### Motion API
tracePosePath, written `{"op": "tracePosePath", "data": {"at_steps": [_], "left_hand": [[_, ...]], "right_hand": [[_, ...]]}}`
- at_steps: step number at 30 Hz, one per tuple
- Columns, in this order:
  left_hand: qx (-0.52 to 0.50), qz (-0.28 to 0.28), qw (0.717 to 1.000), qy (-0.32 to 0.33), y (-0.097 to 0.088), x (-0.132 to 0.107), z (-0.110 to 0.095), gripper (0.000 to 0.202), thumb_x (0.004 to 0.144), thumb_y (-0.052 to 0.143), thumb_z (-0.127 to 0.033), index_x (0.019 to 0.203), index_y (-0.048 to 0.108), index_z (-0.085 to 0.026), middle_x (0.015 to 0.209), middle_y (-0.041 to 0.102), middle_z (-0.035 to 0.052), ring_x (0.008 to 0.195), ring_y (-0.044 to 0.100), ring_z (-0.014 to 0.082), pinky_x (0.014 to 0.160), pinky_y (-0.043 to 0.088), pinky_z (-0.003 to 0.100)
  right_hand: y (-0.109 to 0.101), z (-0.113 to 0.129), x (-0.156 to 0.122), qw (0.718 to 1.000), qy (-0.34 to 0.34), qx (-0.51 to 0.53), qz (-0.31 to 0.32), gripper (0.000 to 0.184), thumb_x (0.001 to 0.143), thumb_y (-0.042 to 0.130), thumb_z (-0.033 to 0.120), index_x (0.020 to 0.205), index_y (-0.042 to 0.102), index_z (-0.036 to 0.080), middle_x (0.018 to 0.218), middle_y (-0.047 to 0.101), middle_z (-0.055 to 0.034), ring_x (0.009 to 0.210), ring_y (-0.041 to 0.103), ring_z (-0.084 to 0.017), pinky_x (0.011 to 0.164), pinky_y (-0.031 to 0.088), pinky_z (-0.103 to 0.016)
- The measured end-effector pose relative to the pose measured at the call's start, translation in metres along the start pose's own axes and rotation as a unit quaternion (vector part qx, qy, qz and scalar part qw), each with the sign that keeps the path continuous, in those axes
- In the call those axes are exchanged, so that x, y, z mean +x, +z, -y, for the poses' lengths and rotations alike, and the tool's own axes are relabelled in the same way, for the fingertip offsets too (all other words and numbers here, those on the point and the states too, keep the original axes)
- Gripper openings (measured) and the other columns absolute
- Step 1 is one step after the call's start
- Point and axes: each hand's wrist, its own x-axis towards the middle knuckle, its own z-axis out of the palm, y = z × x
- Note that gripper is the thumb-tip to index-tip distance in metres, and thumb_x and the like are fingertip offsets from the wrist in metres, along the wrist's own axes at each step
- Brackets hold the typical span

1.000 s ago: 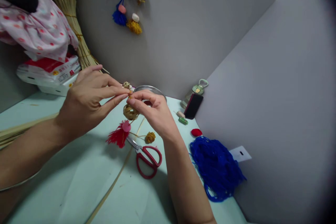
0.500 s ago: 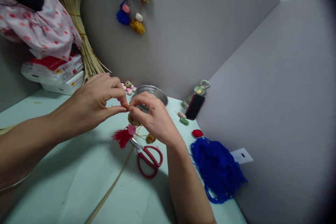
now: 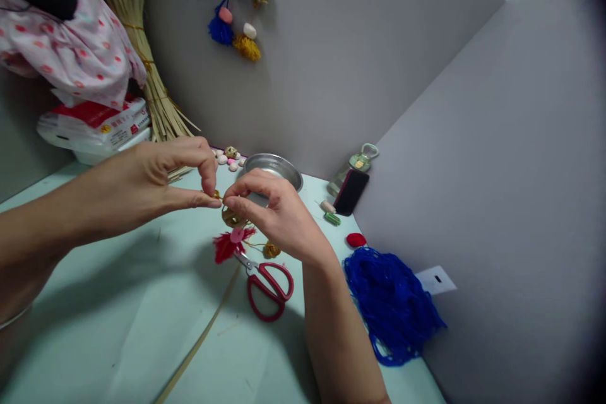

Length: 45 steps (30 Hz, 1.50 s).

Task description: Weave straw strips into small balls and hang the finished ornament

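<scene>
My left hand (image 3: 165, 173) pinches a short bit of golden cord (image 3: 217, 195) between thumb and forefinger. Close beside it, my right hand (image 3: 269, 208) also has thumb and forefinger closed on the cord. Below the right fingertips hangs a small woven ball (image 3: 233, 218), partly hidden by them. Under the ball are a pink bead (image 3: 237, 236) and a red tassel (image 3: 224, 248). Red-handled scissors (image 3: 269, 290) lie on the table, their blades partly covered by the tassel. A little bundle of mustard thread (image 3: 271, 250) lies beside them.
A metal bowl (image 3: 288, 170) stands behind my hands, near several pebble-like beads (image 3: 222, 159). To the right lie blue yarn (image 3: 392, 306), a red bead (image 3: 356, 240) and a phone (image 3: 352, 192) against a bottle (image 3: 338, 180). A flat strip (image 3: 203, 331) crosses the table.
My left hand has moved left, drawing apart from the right fingertips. The woven ball has shifted slightly left, and the red tassel has swung right and bunched up.
</scene>
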Motion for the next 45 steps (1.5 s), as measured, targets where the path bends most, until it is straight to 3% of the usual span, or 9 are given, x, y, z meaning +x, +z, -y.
{"op": "tracePosePath", "data": {"at_steps": [2, 7, 11, 17, 29, 34, 45], "left_hand": [[-0.005, -0.023, 0.999, -0.023, -0.003, -0.001, 0.000, 0.026, 0.090, 0.083, -0.048, 0.075, 0.074, -0.028, 0.080, 0.071, -0.0034, 0.080, 0.062, 0.0193, 0.078, 0.042, 0.028], [-0.087, -0.068, 0.991, -0.073, 0.000, -0.001, -0.008, 0.023, 0.085, 0.087, -0.050, 0.078, 0.079, -0.029, 0.091, 0.081, 0.0006, 0.095, 0.071, 0.0245, 0.096, 0.051, 0.035], [-0.165, -0.058, 0.982, -0.077, 0.007, 0.003, -0.013, 0.018, 0.087, 0.085, -0.041, 0.077, 0.078, -0.028, 0.088, 0.082, 0.0023, 0.090, 0.075, 0.0234, 0.082, 0.058, 0.033], [-0.164, -0.054, 0.983, -0.060, 0.007, 0.004, -0.010, 0.019, 0.089, 0.083, -0.039, 0.079, 0.075, -0.025, 0.084, 0.080, 0.0010, 0.082, 0.075, 0.0186, 0.071, 0.058, 0.025], [-0.213, -0.080, 0.971, -0.079, 0.015, 0.007, -0.013, 0.018, 0.087, 0.085, -0.033, 0.082, 0.071, -0.023, 0.086, 0.080, -0.0017, 0.077, 0.073, 0.0114, 0.067, 0.058, 0.018], [-0.219, -0.069, 0.970, -0.080, 0.016, 0.008, -0.013, 0.018, 0.087, 0.087, -0.033, 0.085, 0.073, -0.023, 0.082, 0.077, -0.0025, 0.076, 0.073, 0.0123, 0.069, 0.059, 0.021], [-0.238, -0.031, 0.967, -0.083, 0.029, 0.005, 0.001, 0.019, 0.089, 0.089, -0.031, 0.095, 0.072, -0.023, 0.096, 0.076, -0.0004, 0.088, 0.075, 0.0153, 0.077, 0.063, 0.025]], "right_hand": [[-0.001, -0.001, 0.000, 1.000, 0.008, 0.025, -0.005, 0.020, 0.103, 0.072, 0.024, 0.083, 0.075, 0.023, 0.093, 0.074, -0.0013, 0.098, 0.069, -0.019, 0.094, 0.054, -0.034], [-0.003, 0.001, 0.000, 0.995, 0.020, 0.085, -0.036, 0.015, 0.098, 0.079, 0.027, 0.083, 0.077, 0.023, 0.093, 0.076, -0.0005, 0.091, 0.071, -0.018, 0.088, 0.057, -0.032], [-0.003, 0.000, 0.000, 0.995, 0.029, 0.087, -0.050, 0.014, 0.096, 0.081, 0.026, 0.083, 0.077, 0.022, 0.092, 0.079, 0.0003, 0.087, 0.072, -0.017, 0.085, 0.057, -0.031], [-0.003, -0.001, 0.001, 0.997, 0.006, 0.055, -0.058, 0.015, 0.098, 0.079, 0.026, 0.084, 0.077, 0.022, 0.095, 0.079, -0.0004, 0.091, 0.072, -0.018, 0.089, 0.056, -0.032], [-0.001, 0.001, 0.000, 0.996, -0.034, 0.038, -0.077, 0.012, 0.099, 0.079, 0.023, 0.088, 0.077, 0.021, 0.094, 0.080, 0.0001, 0.094, 0.072, -0.017, 0.089, 0.053, -0.032], [0.003, 0.002, 0.000, 0.995, -0.028, 0.035, -0.093, 0.012, 0.098, 0.078, 0.022, 0.087, 0.075, 0.022, 0.093, 0.077, 0.0013, 0.093, 0.070, -0.017, 0.090, 0.053, -0.033], [0.005, 0.003, 0.001, 0.990, -0.019, 0.045, -0.135, 0.014, 0.096, 0.077, 0.027, 0.083, 0.072, 0.022, 0.090, 0.072, 0.0014, 0.089, 0.069, -0.017, 0.088, 0.055, -0.035]]}}
